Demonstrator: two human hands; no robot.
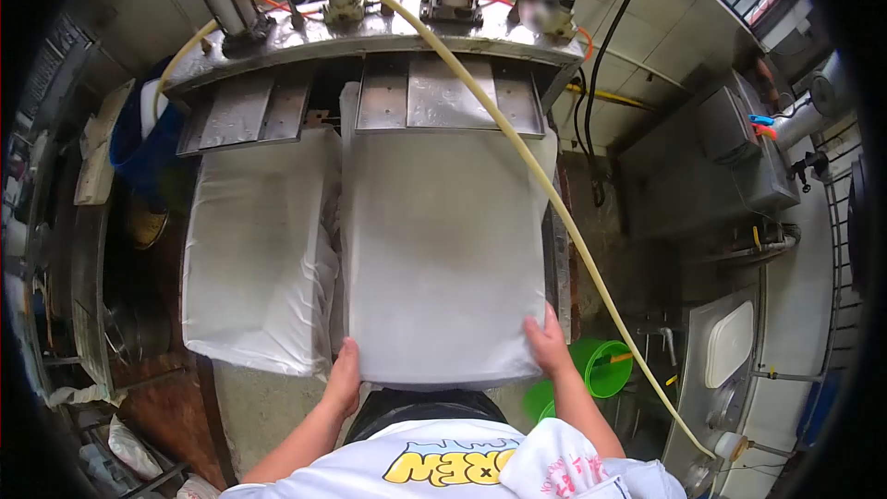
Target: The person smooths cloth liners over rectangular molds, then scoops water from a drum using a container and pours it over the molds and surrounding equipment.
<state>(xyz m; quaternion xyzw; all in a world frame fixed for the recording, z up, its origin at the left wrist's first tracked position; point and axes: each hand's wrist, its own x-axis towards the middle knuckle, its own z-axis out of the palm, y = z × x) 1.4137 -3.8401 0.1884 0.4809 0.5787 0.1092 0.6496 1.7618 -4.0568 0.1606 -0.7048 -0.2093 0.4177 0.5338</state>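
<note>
A large rectangular block wrapped in white cloth [443, 249] lies in front of me, its far end under a metal plate of the press. My left hand [345, 379] is closed on its near left corner, thumb up along the side. At the near right corner my right hand [552, 344] grips the same block, thumb towards the top edge. The fingers of both hands are partly hidden beneath or behind it. To the left stands a second, narrower cloth-wrapped block [259, 263], its cloth creased along the right side; neither hand touches it.
A steel press frame [388, 44] with upright cylinders spans the back. From it a cream hose [545, 180] crosses over the block's right side. A blue barrel [139, 152] stands at left, green buckets [584, 351] near my right hand, and a metal counter [688, 397] further right.
</note>
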